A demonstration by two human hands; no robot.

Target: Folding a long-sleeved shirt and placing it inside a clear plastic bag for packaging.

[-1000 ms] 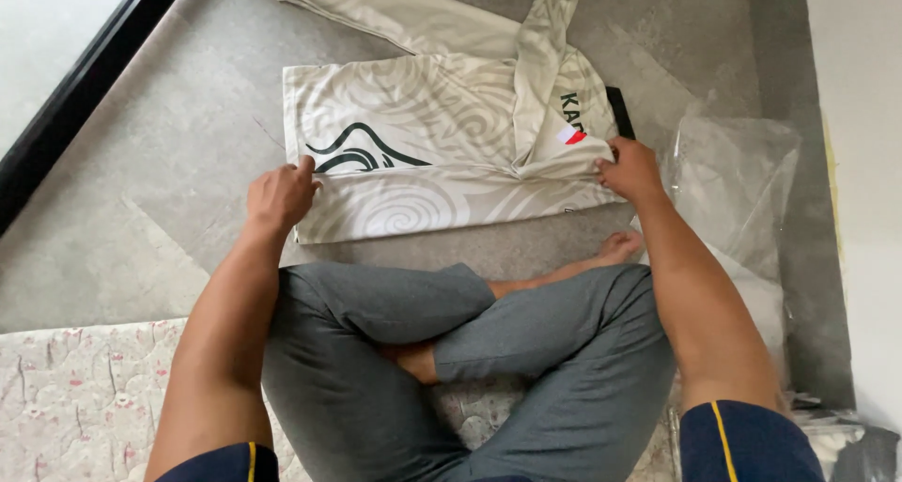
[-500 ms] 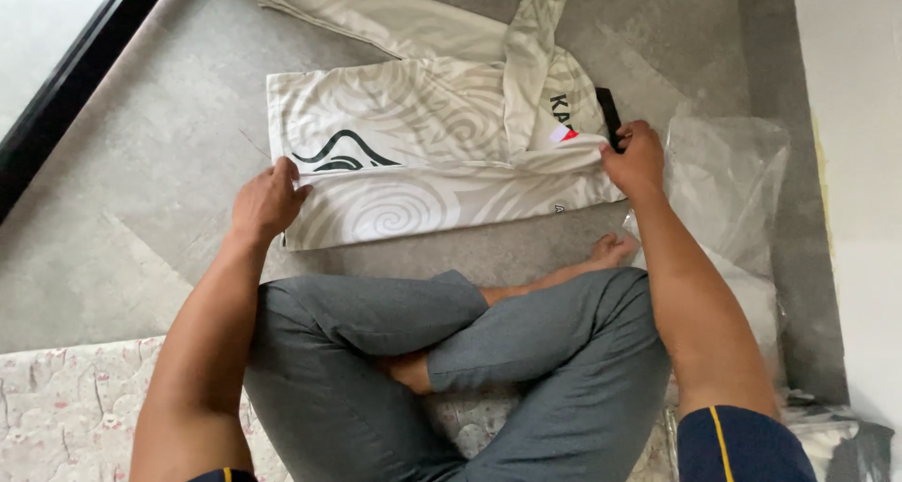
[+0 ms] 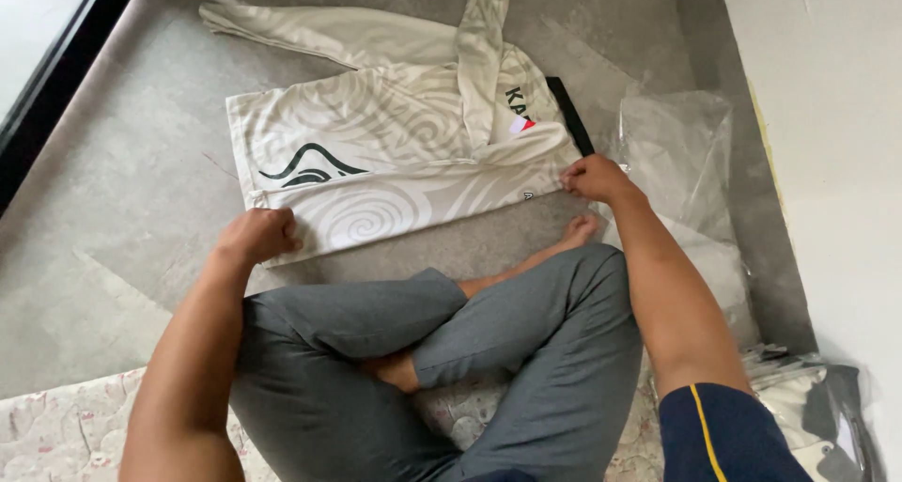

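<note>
A cream long-sleeved jersey (image 3: 376, 144) with pale swirl patterns and a dark wave mark lies partly folded on the grey floor. Its near edge is doubled over into a band. My left hand (image 3: 256, 235) is closed on the left corner of that band. My right hand (image 3: 594, 177) grips the right corner, beside a black collar strip (image 3: 570, 114). One sleeve lies folded across the top, another stretches out to the far left.
A clear plastic bag (image 3: 681, 148) lies to the right by a white wall (image 3: 827, 144). More bagged garments (image 3: 817, 416) sit at bottom right. My crossed legs in grey trousers (image 3: 451, 350) rest on a patterned mat (image 3: 56, 435). A dark window frame (image 3: 56, 78) runs along the left.
Both hands have pulled the folded near edge of the jersey toward me, and the view has shifted so the jersey sits further right.
</note>
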